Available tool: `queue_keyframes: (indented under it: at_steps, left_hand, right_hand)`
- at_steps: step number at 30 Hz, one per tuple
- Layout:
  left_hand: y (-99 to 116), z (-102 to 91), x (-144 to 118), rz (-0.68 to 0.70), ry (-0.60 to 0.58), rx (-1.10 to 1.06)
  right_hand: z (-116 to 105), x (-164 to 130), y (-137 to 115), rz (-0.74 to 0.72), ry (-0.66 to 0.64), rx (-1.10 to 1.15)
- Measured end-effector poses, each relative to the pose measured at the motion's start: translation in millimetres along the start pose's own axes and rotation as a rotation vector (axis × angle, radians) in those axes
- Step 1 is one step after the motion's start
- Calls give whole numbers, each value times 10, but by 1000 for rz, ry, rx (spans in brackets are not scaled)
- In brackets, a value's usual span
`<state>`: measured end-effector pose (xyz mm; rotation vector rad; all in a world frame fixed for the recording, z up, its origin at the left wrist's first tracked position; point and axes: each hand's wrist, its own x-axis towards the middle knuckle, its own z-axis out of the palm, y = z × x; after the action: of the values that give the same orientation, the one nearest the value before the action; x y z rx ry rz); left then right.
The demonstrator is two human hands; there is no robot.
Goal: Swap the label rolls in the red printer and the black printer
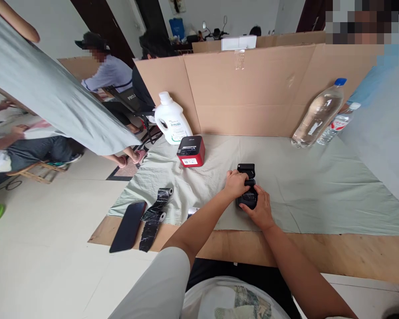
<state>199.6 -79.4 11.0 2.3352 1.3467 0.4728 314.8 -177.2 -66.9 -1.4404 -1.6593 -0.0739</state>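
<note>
1 small black plastic printer (246, 170) is gripped by 2 hands on the pale green cloth (319, 186): left hand (235, 184) clasped on top, right hand (260, 208) cupped beneath.

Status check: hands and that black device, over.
Both hands, left hand and right hand, on the black device, lid up. Red printer behind it, apart. Nothing between.
</note>
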Motion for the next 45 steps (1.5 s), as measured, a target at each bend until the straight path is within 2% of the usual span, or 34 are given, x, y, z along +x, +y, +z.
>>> queue_keyframes:
  at_steps: [2,4,6,8,10,12,14,16,18,22,26,28,33,35,38,41,45]
  left_hand:
    - [-42,-72,-34,-9,99,-151]
    - [-162,-244,-113,-50,144,-371]
    - [-378,-524,-263,-75,75,-579]
    - [-672,-871,-490,-70,-76,-652]
    - [-990,-1197,-767,-139,-211,-507]
    - [-1274,-1416,-1044,-268,-276,-285]
    - [-1474,-1496,-1275,-363,-333,-70]
    - [-1561,-1462,-1436,-379,-404,100]
    - [-1537,-1364,-1524,-348,-424,210]
    - [-1296,-1122,-1518,-175,-323,229]
    - [-1028,-932,-1364,-71,-386,172]
    - [-886,-889,-1259,-69,-420,48]
    - [-424,-805,-917,21,-616,-617]
    - [-261,-725,-749,90,-618,-710]
    - [-126,-582,-508,168,-492,-569]
    - [-95,-479,-326,195,-357,-383]
    - [-66,-419,-187,222,-291,-250]
  right_hand:
    - [-1,-6,3,12,-1,-4]
    - [-5,-14,9,23,-18,-6]
    - [-9,-20,13,26,-42,-8]
    - [-10,-21,13,21,-49,-6]
    - [-5,-16,7,18,-45,-4]
    - [2,-10,-1,16,-41,-7]
    - [9,-5,-8,13,-41,-13]
    - [15,-4,-11,12,-41,-17]
    - [19,-6,-9,18,-44,-20]
    - [14,-10,-5,27,-55,-19]
    - [-4,-10,-17,38,-66,-18]
    - [-16,-5,-36,22,-62,-24]
    - [-74,32,-97,-85,12,-11]
    - [-111,46,-100,-129,20,50]
    - [-162,54,-77,-140,44,123]
    - [-194,51,-60,-106,97,145]
    - [-212,54,-81,-121,109,185]
